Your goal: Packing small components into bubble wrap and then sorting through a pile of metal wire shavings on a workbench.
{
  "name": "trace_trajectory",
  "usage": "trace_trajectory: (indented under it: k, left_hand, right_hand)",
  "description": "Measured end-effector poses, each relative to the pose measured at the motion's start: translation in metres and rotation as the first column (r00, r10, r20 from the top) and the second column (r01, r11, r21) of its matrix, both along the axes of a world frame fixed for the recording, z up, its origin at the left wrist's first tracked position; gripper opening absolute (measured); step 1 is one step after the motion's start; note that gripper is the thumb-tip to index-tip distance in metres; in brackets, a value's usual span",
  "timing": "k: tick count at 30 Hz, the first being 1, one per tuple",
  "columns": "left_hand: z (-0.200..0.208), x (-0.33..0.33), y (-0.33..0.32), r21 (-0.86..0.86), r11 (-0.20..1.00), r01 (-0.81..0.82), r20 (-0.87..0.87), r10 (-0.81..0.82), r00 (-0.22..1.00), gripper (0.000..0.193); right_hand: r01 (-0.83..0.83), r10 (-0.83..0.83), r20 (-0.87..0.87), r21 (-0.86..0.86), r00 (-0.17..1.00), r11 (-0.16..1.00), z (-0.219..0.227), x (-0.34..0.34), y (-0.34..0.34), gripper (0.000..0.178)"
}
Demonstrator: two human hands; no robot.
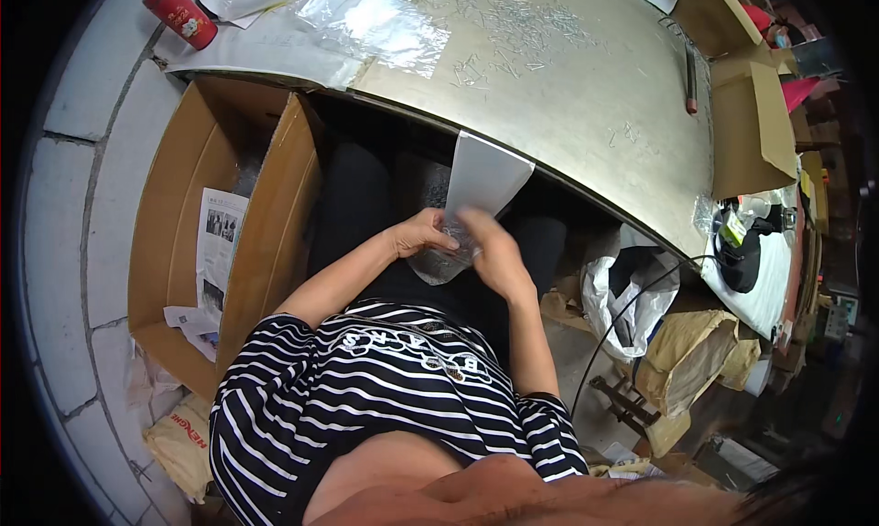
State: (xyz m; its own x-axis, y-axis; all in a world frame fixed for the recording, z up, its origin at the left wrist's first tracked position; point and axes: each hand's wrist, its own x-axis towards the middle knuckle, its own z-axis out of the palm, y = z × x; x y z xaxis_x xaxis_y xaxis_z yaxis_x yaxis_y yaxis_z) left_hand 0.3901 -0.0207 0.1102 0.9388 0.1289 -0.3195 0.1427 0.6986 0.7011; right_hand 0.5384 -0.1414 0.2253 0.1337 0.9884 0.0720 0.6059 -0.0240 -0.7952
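A clear plastic bag lies across my lap, its film crinkled and shiny. My left hand is closed on the bag, thumb and fingers pinching its film. Just right of it, my right hand is smeared by motion, so its fingers do not show clearly. The blurred fingertips meet the lower end of a white flat sheet, which stands up from my lap against the table edge. Whether the sheet is inside the bag or in front of it I cannot tell.
The metal-topped table ahead carries many small pin-like metal pieces and plastic film. An open cardboard box stands at my left, a red can beyond it. On the right are a white plastic bag and a dark cable.
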Motion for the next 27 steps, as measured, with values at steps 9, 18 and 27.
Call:
trace_trajectory:
  k: [9,18,27]
  left_hand:
    - [-0.004,-0.008,-0.010,-0.065,0.998,-0.006,-0.262,-0.011,0.965,0.035]
    - [0.083,0.014,-0.017,0.184,0.972,-0.146,-0.007,0.149,0.989,0.036]
    - [0.082,0.007,-0.012,0.357,0.922,-0.150,-0.009,0.164,0.986,0.020]
  right_hand:
    - [0.176,-0.196,-0.144,-0.141,0.970,0.974,0.002,0.008,0.006,0.028]
    - [0.258,-0.281,-0.275,-0.118,0.919,0.959,-0.021,0.010,0.010,0.015]
    - [0.571,-0.508,-0.515,-0.044,0.690,0.820,-0.005,0.024,0.011,0.003]
